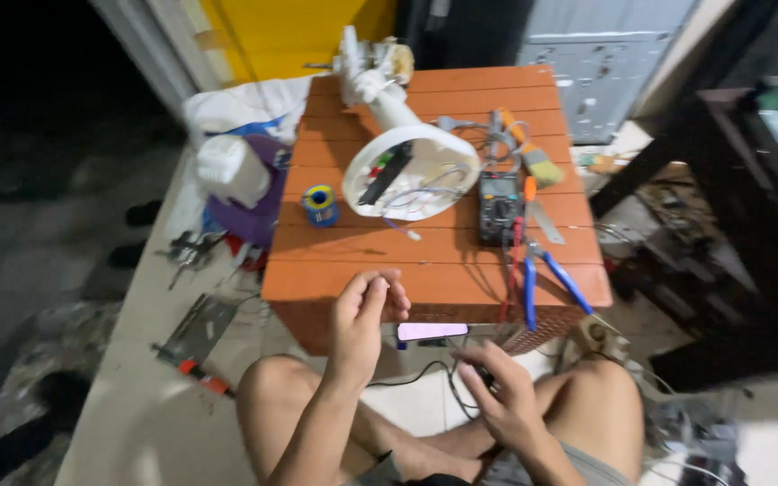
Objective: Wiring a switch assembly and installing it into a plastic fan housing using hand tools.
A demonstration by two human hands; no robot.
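Left hand (364, 310) hovers curled at the orange tabletop (362, 261) edge; right hand (497, 396) pinches a black cable (416, 373) below.

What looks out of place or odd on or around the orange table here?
The white fan base lies tipped on its side, its open underside showing loose wires. Blue-handled pliers overhang the table's front edge. Tools lie scattered on the floor at the left.
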